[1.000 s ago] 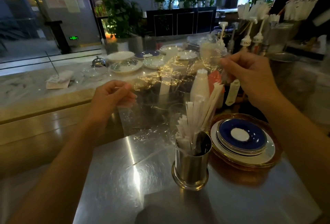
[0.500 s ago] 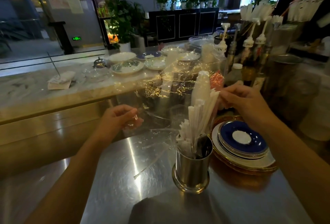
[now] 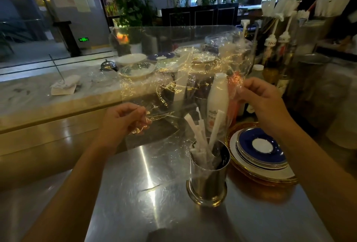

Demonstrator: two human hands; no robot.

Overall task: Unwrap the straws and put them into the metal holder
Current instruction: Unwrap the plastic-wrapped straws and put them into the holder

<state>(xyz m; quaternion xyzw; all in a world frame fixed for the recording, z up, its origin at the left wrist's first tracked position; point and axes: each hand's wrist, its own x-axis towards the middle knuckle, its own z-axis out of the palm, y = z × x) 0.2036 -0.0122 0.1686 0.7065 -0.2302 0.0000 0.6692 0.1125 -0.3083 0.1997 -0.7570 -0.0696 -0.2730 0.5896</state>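
The metal holder (image 3: 207,180) stands on the steel counter (image 3: 123,209) with the white straws (image 3: 201,137) upright inside. Above, the left hand (image 3: 121,124) and right hand (image 3: 264,104) each pinch an edge of the clear wrap (image 3: 173,79) stretched between them. It looks empty, so probably only discarding it remains.
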